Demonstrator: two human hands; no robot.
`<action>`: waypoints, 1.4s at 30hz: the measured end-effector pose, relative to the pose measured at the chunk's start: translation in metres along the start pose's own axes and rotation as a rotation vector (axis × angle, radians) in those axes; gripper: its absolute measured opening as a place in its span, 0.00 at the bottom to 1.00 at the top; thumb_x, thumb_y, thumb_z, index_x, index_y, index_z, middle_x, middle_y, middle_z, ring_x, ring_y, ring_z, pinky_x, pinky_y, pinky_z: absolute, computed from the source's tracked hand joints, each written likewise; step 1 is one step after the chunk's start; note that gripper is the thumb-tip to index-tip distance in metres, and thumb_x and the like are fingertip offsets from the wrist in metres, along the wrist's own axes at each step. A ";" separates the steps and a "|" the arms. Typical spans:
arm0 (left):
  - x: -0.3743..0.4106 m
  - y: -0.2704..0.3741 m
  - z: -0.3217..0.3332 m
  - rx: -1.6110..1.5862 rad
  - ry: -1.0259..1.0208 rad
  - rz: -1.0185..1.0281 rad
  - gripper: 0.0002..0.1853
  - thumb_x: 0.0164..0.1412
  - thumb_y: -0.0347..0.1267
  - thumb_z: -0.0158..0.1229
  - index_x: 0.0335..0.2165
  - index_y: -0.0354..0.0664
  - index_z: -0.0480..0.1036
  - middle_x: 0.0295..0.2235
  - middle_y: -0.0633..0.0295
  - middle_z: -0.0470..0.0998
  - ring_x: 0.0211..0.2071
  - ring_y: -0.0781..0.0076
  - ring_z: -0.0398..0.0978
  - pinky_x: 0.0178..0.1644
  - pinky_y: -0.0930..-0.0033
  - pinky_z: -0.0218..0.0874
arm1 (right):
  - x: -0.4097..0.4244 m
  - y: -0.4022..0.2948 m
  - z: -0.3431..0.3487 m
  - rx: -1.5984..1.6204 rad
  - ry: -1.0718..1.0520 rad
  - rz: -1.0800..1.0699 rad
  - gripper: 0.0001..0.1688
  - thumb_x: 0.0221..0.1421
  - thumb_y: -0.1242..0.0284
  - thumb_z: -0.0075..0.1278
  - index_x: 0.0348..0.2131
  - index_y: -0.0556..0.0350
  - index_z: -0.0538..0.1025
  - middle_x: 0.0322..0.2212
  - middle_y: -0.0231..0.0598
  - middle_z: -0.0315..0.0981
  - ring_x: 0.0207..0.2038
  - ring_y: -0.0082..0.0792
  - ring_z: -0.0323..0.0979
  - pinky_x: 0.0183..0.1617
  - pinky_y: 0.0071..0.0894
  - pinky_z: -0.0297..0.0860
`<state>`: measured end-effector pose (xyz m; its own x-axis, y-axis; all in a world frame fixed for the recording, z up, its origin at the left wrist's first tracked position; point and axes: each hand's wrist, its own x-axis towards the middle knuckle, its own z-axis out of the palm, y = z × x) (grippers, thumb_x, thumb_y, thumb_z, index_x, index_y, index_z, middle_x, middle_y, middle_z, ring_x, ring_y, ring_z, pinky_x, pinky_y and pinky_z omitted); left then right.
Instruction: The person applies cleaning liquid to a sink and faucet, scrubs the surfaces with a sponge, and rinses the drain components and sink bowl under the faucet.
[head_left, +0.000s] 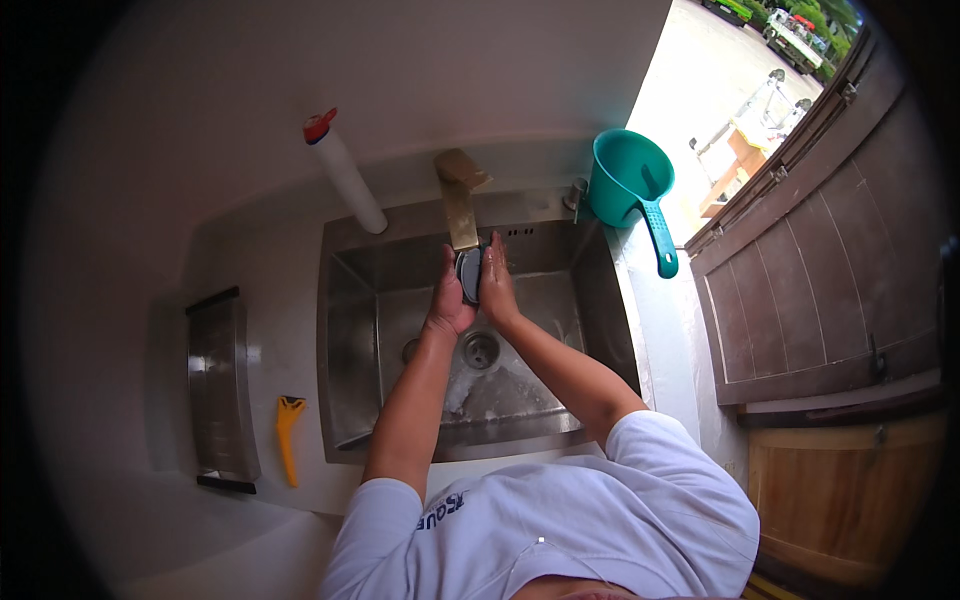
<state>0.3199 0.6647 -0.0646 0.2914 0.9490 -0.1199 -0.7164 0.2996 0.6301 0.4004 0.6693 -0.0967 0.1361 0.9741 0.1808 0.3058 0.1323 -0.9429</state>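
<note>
A small dark grey object with a rounded rim, possibly a lid or shallow container (469, 276), stands on edge between my two palms, below the spout of a brushed gold faucet (460, 214). My left hand (448, 298) cradles it from the left, thumb pointing up. From the other side my right hand (496, 281) lies flat along it, fingers straight and wet-looking. Both hands are over a stainless steel sink (352, 337), above and behind its round drain (480, 351). Whitish suds or wet glare show on the sink floor near the drain.
A white bottle with a red cap (349, 180) stands behind the sink. A teal dipper (626, 180) sits at the back right corner beside a soap dispenser (576, 196). On the left counter lie a yellow scraper (288, 442) and a stainless tray (219, 390). Right is a brown door (825, 277).
</note>
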 end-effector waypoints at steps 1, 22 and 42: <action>-0.001 0.004 -0.004 -0.049 -0.013 0.000 0.31 0.55 0.57 0.39 0.44 0.43 0.65 0.41 0.63 0.71 0.43 0.69 0.67 0.48 0.65 0.57 | -0.011 -0.013 0.004 -0.031 -0.009 -0.099 0.29 0.60 0.62 0.26 0.57 0.56 0.50 0.59 0.46 0.38 0.62 0.48 0.34 0.60 0.49 0.36; 0.006 -0.014 -0.014 0.241 0.223 0.186 0.29 0.60 0.52 0.37 0.38 0.35 0.69 0.35 0.62 0.73 0.35 0.75 0.70 0.42 0.72 0.60 | 0.012 -0.005 0.021 0.405 0.234 0.236 0.32 0.60 0.60 0.26 0.55 0.68 0.51 0.56 0.59 0.42 0.60 0.51 0.37 0.62 0.41 0.36; 0.016 -0.015 -0.058 -0.061 0.087 -0.043 0.32 0.53 0.58 0.42 0.38 0.41 0.67 0.33 0.60 0.73 0.34 0.68 0.71 0.42 0.67 0.62 | -0.026 -0.030 0.005 0.212 -0.108 -0.090 0.25 0.60 0.61 0.33 0.52 0.54 0.62 0.50 0.51 0.59 0.56 0.45 0.54 0.57 0.34 0.50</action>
<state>0.2984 0.6812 -0.1204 0.2686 0.9392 -0.2137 -0.7425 0.3432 0.5752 0.3830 0.6412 -0.0742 0.0127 0.9691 0.2462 0.1057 0.2436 -0.9641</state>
